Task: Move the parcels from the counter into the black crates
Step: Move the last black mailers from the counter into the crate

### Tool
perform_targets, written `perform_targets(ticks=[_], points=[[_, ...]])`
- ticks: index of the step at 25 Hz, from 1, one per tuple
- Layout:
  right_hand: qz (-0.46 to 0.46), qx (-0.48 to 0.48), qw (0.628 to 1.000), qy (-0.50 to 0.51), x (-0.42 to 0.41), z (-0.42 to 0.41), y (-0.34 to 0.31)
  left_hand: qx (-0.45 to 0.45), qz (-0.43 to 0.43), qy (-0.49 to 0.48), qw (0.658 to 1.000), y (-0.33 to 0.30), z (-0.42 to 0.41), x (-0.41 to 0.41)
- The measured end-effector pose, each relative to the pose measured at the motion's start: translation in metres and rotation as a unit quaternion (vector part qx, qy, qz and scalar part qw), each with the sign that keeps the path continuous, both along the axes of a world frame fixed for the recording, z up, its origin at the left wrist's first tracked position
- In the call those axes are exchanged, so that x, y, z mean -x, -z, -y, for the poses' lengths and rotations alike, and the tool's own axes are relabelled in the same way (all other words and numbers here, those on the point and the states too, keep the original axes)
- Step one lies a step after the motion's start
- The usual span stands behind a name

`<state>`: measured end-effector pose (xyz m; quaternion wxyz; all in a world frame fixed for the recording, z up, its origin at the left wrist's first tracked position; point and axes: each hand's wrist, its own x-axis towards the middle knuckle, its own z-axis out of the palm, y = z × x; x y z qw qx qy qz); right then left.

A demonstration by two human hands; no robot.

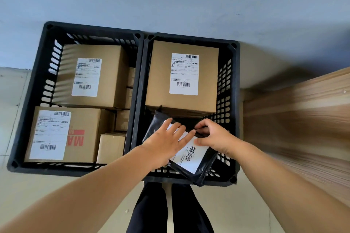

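Two black crates (139,73) of labelled cardboard boxes (181,75)

We see even, soft daylight with mild shadows beneath the black crates (91,170). Motion blur streaks the wooden counter (303,128) at right, wide-angle distortion bends the frame's edges, and shipping label (183,73) print stays too soft to read.
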<state>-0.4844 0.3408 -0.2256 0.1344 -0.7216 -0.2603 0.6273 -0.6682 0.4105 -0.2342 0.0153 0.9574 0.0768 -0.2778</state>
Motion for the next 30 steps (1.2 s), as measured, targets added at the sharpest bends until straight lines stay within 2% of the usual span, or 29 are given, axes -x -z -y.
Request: perform_targets(ticks=[3, 5, 8, 12, 16, 19, 21, 26, 30], points=[[0.131, -0.046, 0.99, 0.028, 0.0, 0.001, 0.026, -0.007, -0.017, -0.061, 0.998, 0.036, -0.004, -0.009], [0.168, -0.009, 0.984, 0.05, 0.001, 0.005, 0.05, 0.0, -0.048, -0.117, 0.992, 0.064, -0.01, -0.017], [0.113, 0.063, 0.99, 0.059, 0.012, 0.02, 0.094, 0.005, -0.097, -0.17, 0.981, 0.11, -0.013, -0.026], [0.052, 0.109, 0.99, 0.074, 0.028, 0.022, 0.142, 0.003, -0.108, -0.159, 0.981, 0.167, -0.016, -0.03], [0.03, 0.111, 0.988, 0.105, 0.032, 0.016, 0.166, -0.024, -0.108, -0.144, 0.983, 0.199, -0.016, -0.029], [0.023, 0.104, 0.986, 0.129, 0.03, 0.014, 0.178, -0.04, -0.1, -0.137, 0.985, 0.207, -0.013, -0.023], [0.026, 0.102, 0.984, 0.142, 0.03, 0.013, 0.181, -0.05, -0.063, -0.121, 0.989, 0.212, -0.007, -0.017], [0.016, 0.12, 0.979, 0.162, 0.033, 0.015, 0.179, 0.056, -0.062, -0.245, 0.966, 0.204, 0.012, -0.009], [0.04, 0.109, 0.983, 0.14, 0.032, 0.017, 0.157, 0.094, -0.109, -0.278, 0.95, 0.182, 0.015, -0.005]])
